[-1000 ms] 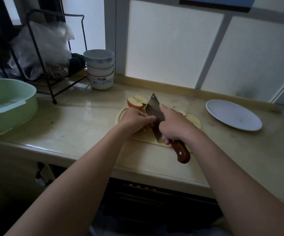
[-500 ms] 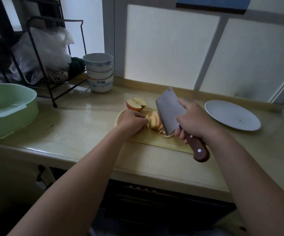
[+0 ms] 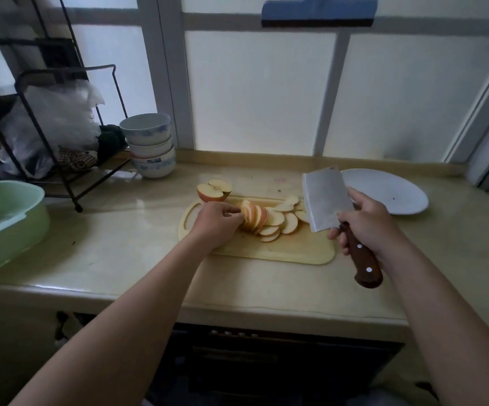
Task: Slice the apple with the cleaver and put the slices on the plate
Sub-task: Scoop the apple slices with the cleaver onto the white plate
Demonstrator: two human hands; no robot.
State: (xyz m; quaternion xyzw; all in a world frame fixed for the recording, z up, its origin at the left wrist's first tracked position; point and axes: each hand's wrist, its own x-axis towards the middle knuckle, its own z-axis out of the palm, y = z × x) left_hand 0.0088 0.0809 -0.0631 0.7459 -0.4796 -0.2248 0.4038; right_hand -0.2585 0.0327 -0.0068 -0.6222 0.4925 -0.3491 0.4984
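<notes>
Several apple slices (image 3: 269, 219) lie fanned on a yellow cutting board (image 3: 290, 249) in the middle of the counter. My left hand (image 3: 218, 224) rests on the board with its fingertips curled against the left end of the sliced stack. My right hand (image 3: 367, 222) grips the brown handle of the cleaver (image 3: 326, 200), whose blade is lifted above the board's right end. An uncut apple half (image 3: 214, 190) sits cut side up behind the board. The white plate (image 3: 384, 190) is empty, to the right of the blade.
Stacked white bowls (image 3: 149, 145) stand at the back left beside a black wire rack (image 3: 67, 136) with plastic bags. A green basin (image 3: 5, 221) sits at the far left. Frosted window panes back the counter; its front edge runs under my forearms.
The cleaver has come up off the apple and swung right, toward the plate. The cut slices have fanned out on the board. My left hand stays at the stack's left end.
</notes>
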